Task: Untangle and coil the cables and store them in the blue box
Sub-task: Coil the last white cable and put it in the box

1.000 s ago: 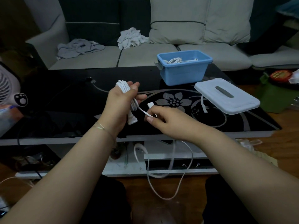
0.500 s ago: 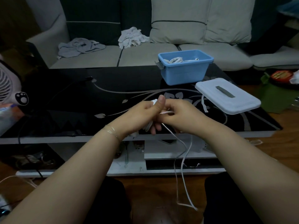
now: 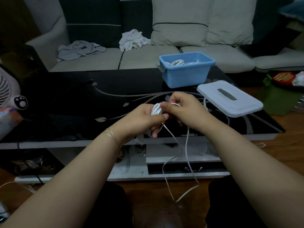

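Observation:
My left hand (image 3: 141, 120) grips a bundle of coiled white cable (image 3: 157, 109) over the front of the black glass table (image 3: 74, 102). My right hand (image 3: 184, 109) pinches the same cable right beside the coil, thumb against the loops. A loose loop of that cable (image 3: 185, 162) hangs from both hands down past the table edge toward the floor. The blue box (image 3: 186, 69) stands open at the back right of the table, with a coiled white cable (image 3: 177, 63) lying inside it.
The box's white lid (image 3: 230, 99) lies on the table right of my hands. A sofa with crumpled cloths (image 3: 82, 49) runs behind the table. A white fan (image 3: 8, 91) stands at the far left. A green bag (image 3: 279, 99) sits on the floor at right.
My left hand came down and right from a raised position with the coil. My right hand closed in on the coil, and the hanging loop shifted beneath them.

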`<control>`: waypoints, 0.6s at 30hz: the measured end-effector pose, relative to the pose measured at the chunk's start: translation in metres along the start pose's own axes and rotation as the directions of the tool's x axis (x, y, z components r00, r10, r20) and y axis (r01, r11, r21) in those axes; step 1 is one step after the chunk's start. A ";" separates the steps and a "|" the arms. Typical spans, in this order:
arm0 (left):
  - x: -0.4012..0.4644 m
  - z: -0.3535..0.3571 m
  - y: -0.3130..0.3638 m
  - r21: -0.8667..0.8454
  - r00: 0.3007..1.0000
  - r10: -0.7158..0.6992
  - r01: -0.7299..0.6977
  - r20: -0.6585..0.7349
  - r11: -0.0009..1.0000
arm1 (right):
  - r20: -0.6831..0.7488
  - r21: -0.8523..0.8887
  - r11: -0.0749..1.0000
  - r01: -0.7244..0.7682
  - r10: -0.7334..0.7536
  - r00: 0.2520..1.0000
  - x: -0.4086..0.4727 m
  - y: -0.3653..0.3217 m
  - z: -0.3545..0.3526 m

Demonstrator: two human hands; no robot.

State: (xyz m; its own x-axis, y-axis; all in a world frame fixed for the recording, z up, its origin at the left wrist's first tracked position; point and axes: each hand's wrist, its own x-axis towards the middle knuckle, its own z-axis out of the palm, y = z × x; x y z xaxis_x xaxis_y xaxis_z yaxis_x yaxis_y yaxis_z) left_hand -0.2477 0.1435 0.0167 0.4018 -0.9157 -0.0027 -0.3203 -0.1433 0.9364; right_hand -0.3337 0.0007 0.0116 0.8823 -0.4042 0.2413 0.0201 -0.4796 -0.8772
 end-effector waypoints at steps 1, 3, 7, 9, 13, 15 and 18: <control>0.000 0.000 -0.001 -0.037 1.000 0.014 -0.014 0.019 0.999 | 0.006 0.041 0.999 -0.014 0.014 1.000 0.001 0.000 0.000; 0.000 0.000 -0.002 -0.163 0.997 0.044 -0.034 0.061 0.986 | 0.036 0.108 0.993 -0.042 0.038 0.999 0.001 -0.001 -0.001; 0.000 0.002 0.000 -0.348 0.992 0.095 -0.063 0.077 0.935 | 0.071 0.282 0.954 -0.106 0.090 0.993 0.001 0.001 0.003; 0.001 0.003 0.000 -0.393 0.993 0.103 -0.072 0.057 0.917 | 0.084 0.346 0.927 -0.145 0.123 0.989 0.002 0.003 0.005; 0.004 0.002 -0.002 -0.449 0.995 0.094 -0.076 0.018 0.890 | 0.121 0.428 0.876 -0.222 0.188 0.975 0.003 0.005 0.009; 0.005 0.001 -0.003 -0.494 0.996 0.085 -0.069 0.011 0.867 | 0.113 0.420 0.879 -0.227 0.197 0.974 0.004 0.005 0.011; 0.007 -0.002 -0.001 -0.600 0.997 0.056 -0.072 -0.047 0.797 | 0.115 0.321 0.913 -0.253 0.228 0.967 0.004 0.010 0.015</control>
State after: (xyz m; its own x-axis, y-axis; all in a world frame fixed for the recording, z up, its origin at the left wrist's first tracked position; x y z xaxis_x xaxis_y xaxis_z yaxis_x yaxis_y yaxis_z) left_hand -0.2425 0.1378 0.0167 0.4230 -0.9038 0.0657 0.2303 0.1773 0.9568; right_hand -0.3230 0.0054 -0.0025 0.9117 -0.4105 -0.0142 -0.0541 -0.0856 -0.9949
